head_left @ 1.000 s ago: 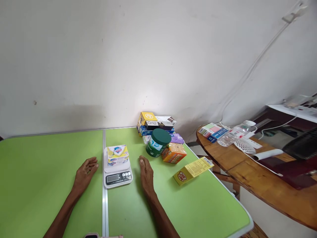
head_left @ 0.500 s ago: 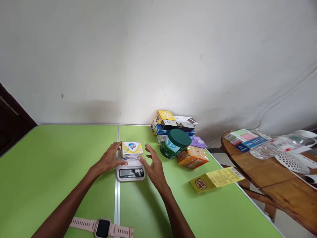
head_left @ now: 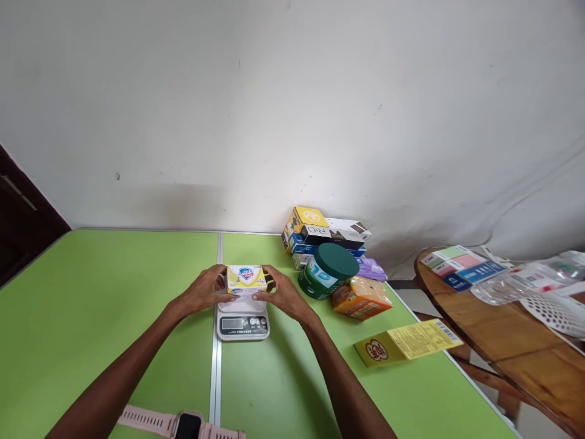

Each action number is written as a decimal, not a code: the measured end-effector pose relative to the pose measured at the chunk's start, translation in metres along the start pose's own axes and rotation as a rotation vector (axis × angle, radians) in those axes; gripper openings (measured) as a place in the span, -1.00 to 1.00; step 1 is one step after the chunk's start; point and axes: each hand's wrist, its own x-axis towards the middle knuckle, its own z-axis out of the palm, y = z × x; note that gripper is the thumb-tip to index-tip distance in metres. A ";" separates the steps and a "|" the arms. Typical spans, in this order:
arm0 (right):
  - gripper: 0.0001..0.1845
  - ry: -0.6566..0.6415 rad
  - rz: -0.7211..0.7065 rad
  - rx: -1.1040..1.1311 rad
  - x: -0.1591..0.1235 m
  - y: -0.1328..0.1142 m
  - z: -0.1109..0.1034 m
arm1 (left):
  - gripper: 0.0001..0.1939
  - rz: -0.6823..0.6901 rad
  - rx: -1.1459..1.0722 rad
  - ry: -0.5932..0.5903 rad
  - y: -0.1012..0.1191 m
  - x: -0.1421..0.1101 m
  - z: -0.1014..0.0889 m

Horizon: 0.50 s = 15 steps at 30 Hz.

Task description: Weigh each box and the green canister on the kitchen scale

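At the two ends of the yellow-and-white box (head_left: 247, 277), our left hand (head_left: 206, 290) and right hand (head_left: 284, 294) pinch it with thumbs and fingers, over the far part of the white scale (head_left: 243, 332); whether these two touch, we cannot tell. If one thumb loosens, the box might tilt and fall. To the right, the green tub (head_left: 329, 271) could hinder a sideways move; nearer lies the yellow carton (head_left: 406, 344).
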 end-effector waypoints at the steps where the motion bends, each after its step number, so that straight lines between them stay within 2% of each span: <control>1: -0.44 -0.006 -0.003 -0.009 0.000 0.000 0.000 | -0.48 0.006 -0.001 0.003 0.000 0.000 0.000; 5: -0.51 -0.042 -0.031 -0.046 0.004 -0.005 0.000 | -0.47 0.029 -0.037 -0.002 -0.001 -0.003 -0.007; 9: -0.52 -0.053 -0.090 -0.081 0.029 -0.023 0.013 | -0.47 0.022 -0.050 0.047 -0.002 -0.012 -0.036; 12: -0.48 -0.140 -0.106 -0.066 0.069 -0.034 0.041 | -0.47 -0.027 -0.039 0.103 -0.015 -0.018 -0.071; 15: -0.44 -0.262 -0.062 -0.027 0.118 -0.038 0.083 | -0.36 -0.133 -0.118 0.135 -0.041 -0.020 -0.108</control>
